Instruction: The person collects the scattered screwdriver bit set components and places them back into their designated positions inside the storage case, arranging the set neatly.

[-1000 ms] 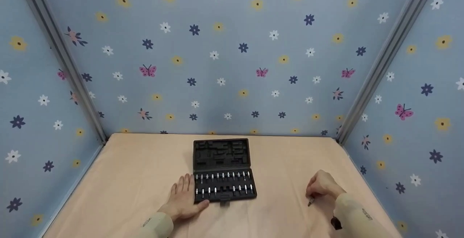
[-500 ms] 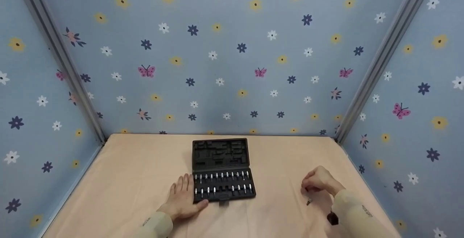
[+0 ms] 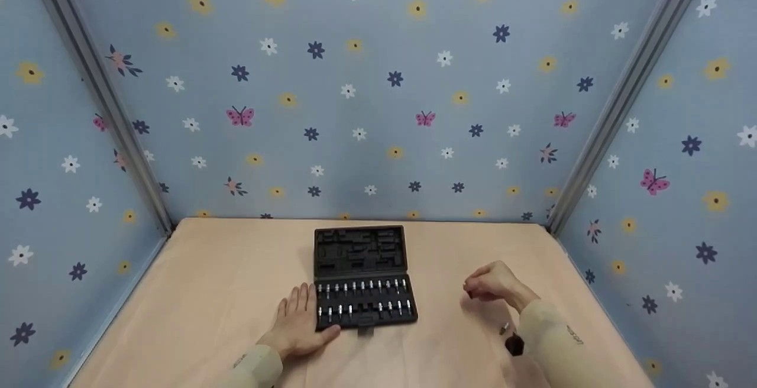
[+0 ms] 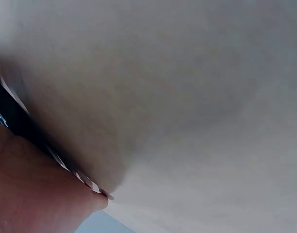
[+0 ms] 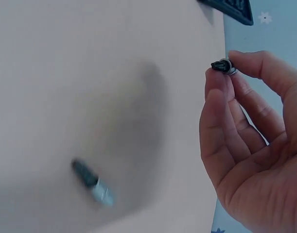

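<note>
A black bit-socket case (image 3: 361,252) lies unfolded on the table, two rows of silver bit sockets (image 3: 364,286) in its near half. The front row has a gap near its middle. Flat beside the case's left edge lies my left hand (image 3: 295,323), fingers straight, thumb at the front corner. To the right of the case, my right hand (image 3: 494,284) pinches a bit socket (image 5: 225,66) between thumb and fingertips, its dark tip pointing out. Another bit socket (image 3: 504,329) lies loose on the cloth below that hand; the right wrist view shows its dark tip and silver body.
A pale cloth covers the table (image 3: 236,270). Flowered blue panels (image 3: 378,92) stand behind it and at both sides, with grey posts at the corners. A dark object (image 3: 514,345) shows beside the right sleeve.
My right hand has moved left and away from me, toward the case, carrying a bit socket. The loose bit socket stays on the cloth. My left hand keeps its place.
</note>
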The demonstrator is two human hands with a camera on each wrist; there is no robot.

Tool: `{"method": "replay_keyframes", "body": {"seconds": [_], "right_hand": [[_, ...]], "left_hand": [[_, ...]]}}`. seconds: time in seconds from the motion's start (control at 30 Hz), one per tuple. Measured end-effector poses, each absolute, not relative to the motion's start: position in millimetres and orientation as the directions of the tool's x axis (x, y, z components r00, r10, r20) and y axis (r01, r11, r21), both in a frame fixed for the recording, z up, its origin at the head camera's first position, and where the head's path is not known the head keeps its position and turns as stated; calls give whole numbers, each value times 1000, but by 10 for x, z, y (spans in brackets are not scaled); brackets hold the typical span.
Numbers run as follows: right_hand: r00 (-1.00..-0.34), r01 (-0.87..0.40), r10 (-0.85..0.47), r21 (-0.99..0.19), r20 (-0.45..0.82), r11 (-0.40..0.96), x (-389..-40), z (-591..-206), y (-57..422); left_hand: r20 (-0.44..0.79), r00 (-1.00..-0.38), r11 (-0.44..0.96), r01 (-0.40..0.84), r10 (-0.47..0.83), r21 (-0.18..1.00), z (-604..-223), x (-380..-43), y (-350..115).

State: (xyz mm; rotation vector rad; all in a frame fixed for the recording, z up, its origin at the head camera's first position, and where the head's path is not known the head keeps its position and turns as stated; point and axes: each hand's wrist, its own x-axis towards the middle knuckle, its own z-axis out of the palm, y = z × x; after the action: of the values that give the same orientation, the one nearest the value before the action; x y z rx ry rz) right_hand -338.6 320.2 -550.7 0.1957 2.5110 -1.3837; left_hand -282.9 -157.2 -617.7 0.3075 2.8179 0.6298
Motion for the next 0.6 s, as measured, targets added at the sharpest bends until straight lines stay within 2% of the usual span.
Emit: {"method": "replay_keyframes", "body": {"seconds": [0.4, 0.6], "right_hand": [[-944, 269, -96, -901, -317, 340, -3588, -5483, 2478], [-926, 315, -121, -909, -357, 274, -3582, -5571, 2152]], "left_hand": [[-168, -951, 888, 168, 260, 427, -6141, -2831, -1583], [-181, -950, 890, 156, 254, 427, -6150, -2809, -1580]]}}
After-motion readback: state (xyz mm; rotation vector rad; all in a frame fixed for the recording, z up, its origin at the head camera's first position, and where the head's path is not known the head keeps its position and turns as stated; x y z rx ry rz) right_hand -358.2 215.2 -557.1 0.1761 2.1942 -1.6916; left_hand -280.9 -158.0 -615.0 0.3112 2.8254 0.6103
